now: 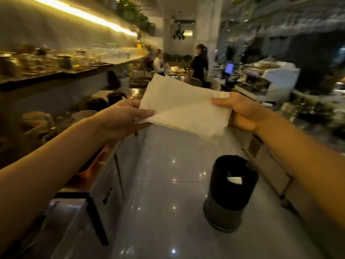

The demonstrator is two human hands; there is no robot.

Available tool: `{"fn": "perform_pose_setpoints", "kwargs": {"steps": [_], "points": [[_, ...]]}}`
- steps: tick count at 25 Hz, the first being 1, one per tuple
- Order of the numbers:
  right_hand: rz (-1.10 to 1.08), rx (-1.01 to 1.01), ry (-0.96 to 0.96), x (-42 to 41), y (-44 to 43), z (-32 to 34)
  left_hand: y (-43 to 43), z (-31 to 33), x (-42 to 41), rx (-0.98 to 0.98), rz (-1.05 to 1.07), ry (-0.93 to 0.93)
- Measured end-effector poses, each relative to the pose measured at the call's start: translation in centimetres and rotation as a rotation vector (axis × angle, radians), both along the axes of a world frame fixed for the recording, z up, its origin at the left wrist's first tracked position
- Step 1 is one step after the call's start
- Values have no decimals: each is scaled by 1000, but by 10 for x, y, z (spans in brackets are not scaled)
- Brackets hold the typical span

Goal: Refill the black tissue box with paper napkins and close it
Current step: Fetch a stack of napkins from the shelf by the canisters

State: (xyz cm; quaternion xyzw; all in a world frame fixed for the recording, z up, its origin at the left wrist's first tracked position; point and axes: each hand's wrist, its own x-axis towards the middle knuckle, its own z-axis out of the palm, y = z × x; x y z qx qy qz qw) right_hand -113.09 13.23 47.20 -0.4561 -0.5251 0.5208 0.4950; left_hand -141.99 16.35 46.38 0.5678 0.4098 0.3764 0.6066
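1. Head view: the left hand (119,118) and right hand (240,111) hold a white paper napkin (184,109) stretched between them at chest height, each grip pinched on an opposite edge.
2. No black tissue box can be identified; a black cylindrical bin (229,191) stands on the glossy tiled floor (164,165) well below the napkin, with a white scrap inside.
3. Step in hand, as judged: preparing or folding a napkin ahead of loading.
4. Next move calls for bringing the edges together evenly and locating the box, which lies outside this view.
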Motion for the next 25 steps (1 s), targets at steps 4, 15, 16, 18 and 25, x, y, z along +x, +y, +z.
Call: {"fn": "perform_pose_setpoints", "kwargs": {"steps": [4, 15, 16, 18, 25], "points": [[-222, 6, 43, 133, -55, -1, 4, 4, 147, 26, -191, -10], [-761, -3, 111, 402, -245, -36, -56, -15, 504, 5, -742, 76], [-796, -1, 117, 417, -257, -41, -59, -20, 530, -5, -787, 88], [-859, 2, 131, 442, -278, -50, -64, -29, 574, -12, -845, 108], [-1150, -27, 136, 554, -312, -67, -65, -51, 750, -27, -1116, 110]]}}
